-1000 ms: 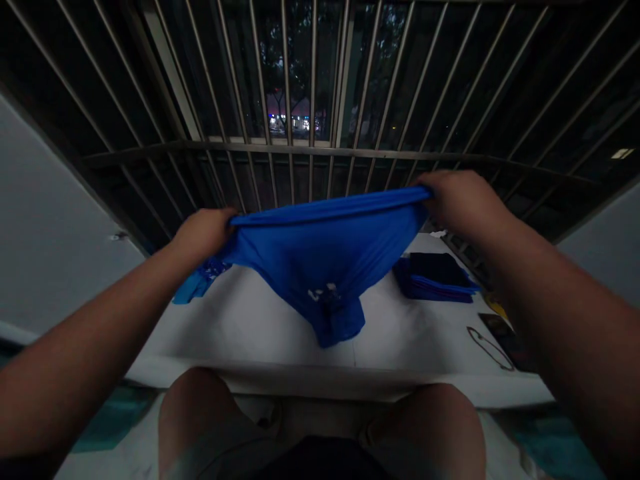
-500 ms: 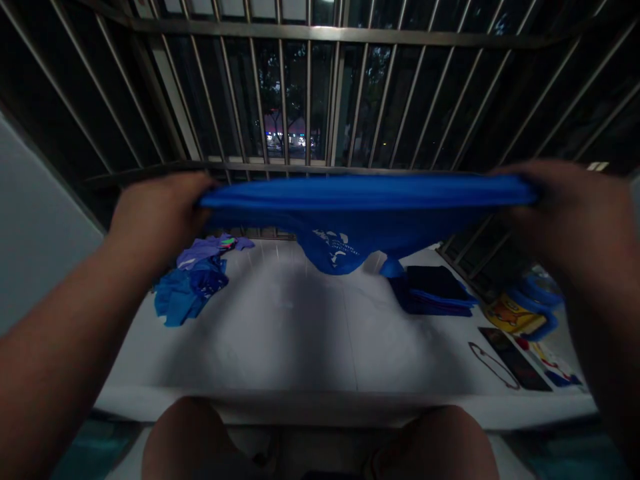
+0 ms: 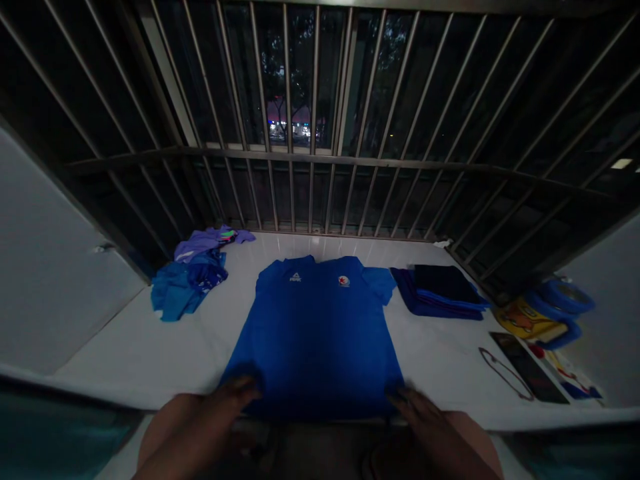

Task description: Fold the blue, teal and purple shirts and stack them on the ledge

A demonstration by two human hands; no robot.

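A blue T-shirt lies spread on the white ledge, collar toward the barred window. Small chest prints show on its front, and its right-hand sleeve is partly folded. At the hem's left corner, my left hand has its fingers closed on the fabric, slightly blurred. My right hand pinches the opposite hem corner, its fingertips dim against the dark cloth. The hem reaches the ledge's front edge, between my knees.
Left of the shirt, crumpled blue clothes and a purple garment lie heaped. A folded dark stack sits to the right, near a yellow-and-blue container, a dark flat panel and a thin cord loop. Metal bars close the back.
Both hands have come down and toward me from their raised position. The T-shirt, stretched in the air before, now lies flat on the ledge. The view has tilted slightly.
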